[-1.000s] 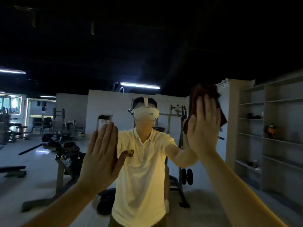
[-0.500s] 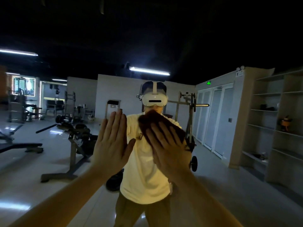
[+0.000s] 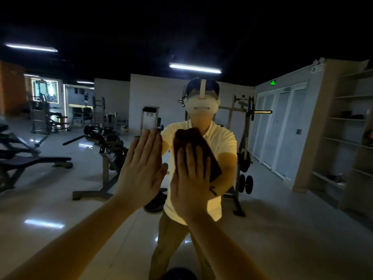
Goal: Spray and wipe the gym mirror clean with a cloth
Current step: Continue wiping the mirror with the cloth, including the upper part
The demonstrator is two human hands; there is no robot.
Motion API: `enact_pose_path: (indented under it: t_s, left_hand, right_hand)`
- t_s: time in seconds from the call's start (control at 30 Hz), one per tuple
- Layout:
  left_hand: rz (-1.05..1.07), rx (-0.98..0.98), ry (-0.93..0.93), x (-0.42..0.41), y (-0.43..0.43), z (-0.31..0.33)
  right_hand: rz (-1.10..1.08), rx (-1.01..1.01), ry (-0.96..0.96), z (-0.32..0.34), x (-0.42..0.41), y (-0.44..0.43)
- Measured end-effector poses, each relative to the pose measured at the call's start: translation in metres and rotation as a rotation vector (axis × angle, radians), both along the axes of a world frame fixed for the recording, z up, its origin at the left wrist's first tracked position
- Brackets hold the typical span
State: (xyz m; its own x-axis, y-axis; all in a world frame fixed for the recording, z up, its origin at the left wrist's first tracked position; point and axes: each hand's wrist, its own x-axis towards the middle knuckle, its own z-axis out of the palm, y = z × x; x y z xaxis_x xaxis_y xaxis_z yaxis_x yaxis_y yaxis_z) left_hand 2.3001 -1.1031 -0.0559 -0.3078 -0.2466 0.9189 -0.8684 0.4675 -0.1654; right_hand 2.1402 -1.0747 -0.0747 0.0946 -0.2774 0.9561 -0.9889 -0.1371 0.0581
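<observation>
The gym mirror (image 3: 282, 229) fills the whole view and reflects the dim room and a person in a pale yellow shirt and white headset. A dark reddish-brown cloth (image 3: 193, 144) lies flat against the glass at the middle, and my right hand (image 3: 191, 184) presses it there with straight fingers. Just left of it, my left hand (image 3: 143, 168) rests flat on the glass with its fingers straight and together, holding nothing. No spray bottle is in sight.
Reflected in the mirror are weight benches (image 3: 36, 160) at the left, a barbell rack (image 3: 244, 142) behind the person, white doors (image 3: 282, 134) and open shelves (image 3: 347, 126) at the right. A dark round object (image 3: 179, 273) sits at the bottom edge.
My right hand swept the cloth from the upper right of the glass down and left to the middle, beside my left hand. The left hand stayed flat on the mirror.
</observation>
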Motion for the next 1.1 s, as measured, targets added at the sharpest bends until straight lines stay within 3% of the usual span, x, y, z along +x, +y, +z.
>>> enact_pose_path:
  t_s: [0.1, 0.2, 0.3, 0.4, 0.53, 0.6, 0.8, 0.9, 1.03, 1.1]
  left_hand:
    - [-0.023, -0.002, 0.033, 0.01, 0.01, -0.022]
    - [-0.027, 0.023, 0.051, 0.011, 0.014, -0.053]
    - [0.007, 0.058, 0.025, 0.01, 0.012, -0.071]
    - [0.035, 0.094, 0.037, 0.008, 0.011, -0.076]
    - [0.002, 0.095, 0.037, 0.009, 0.006, -0.076]
    - [-0.006, 0.084, 0.001, 0.018, 0.005, -0.082]
    - [-0.003, 0.093, -0.007, 0.07, 0.001, -0.117]
    - [0.017, 0.13, -0.04, 0.101, -0.007, -0.13]
    - [-0.009, 0.147, -0.097, 0.112, -0.018, -0.138]
    - [-0.04, 0.13, -0.051, 0.106, -0.021, -0.141]
  right_hand:
    - [0.093, 0.118, 0.268, -0.02, -0.008, 0.004]
    - [0.011, 0.138, 0.417, -0.032, -0.062, 0.015]
    - [-0.128, 0.15, 0.264, -0.043, -0.139, 0.041]
    - [-0.2, 0.125, -0.019, -0.059, -0.196, 0.066]
    - [-0.186, 0.014, -0.392, -0.076, -0.165, 0.047]
    - [-0.128, -0.04, -0.45, -0.084, -0.126, 0.034]
    - [0.054, 0.131, -0.296, -0.144, 0.01, 0.014]
    - [0.086, 0.247, -0.095, -0.169, 0.062, 0.007]
    - [0.137, 0.401, 0.282, -0.195, 0.059, 0.017]
    - [0.039, 0.411, 0.343, -0.19, 0.027, 0.026]
